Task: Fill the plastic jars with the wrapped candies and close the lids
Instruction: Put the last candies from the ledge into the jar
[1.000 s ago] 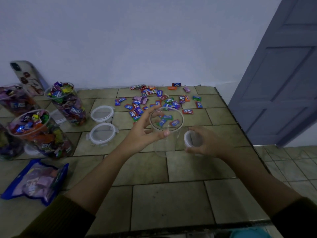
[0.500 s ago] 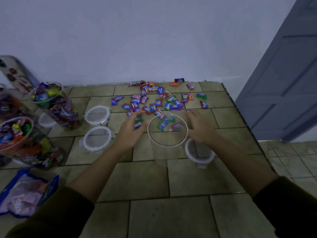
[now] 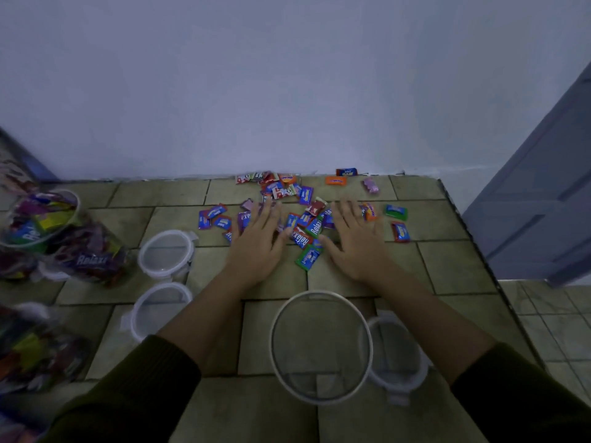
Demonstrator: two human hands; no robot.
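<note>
- Clear plastic jar (image 3: 320,293) stands empty on the bench (image 3: 447,266), nearer than the pile; long axis vertical, mouth up, ready for loading.
- Left hand (image 3: 256,247) and right hand (image 3: 355,247) lie flat, fingers straight and spread, gripping nothing, flanking the wrapped candies (image 3: 302,239). I read that as raking them together.
- Lid (image 3: 396,346) is off, just right of the jar.

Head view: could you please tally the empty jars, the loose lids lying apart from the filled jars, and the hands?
Empty jar: 1
Loose lids: 3
Hands (left hand, right hand): 2
Total: 6
</note>
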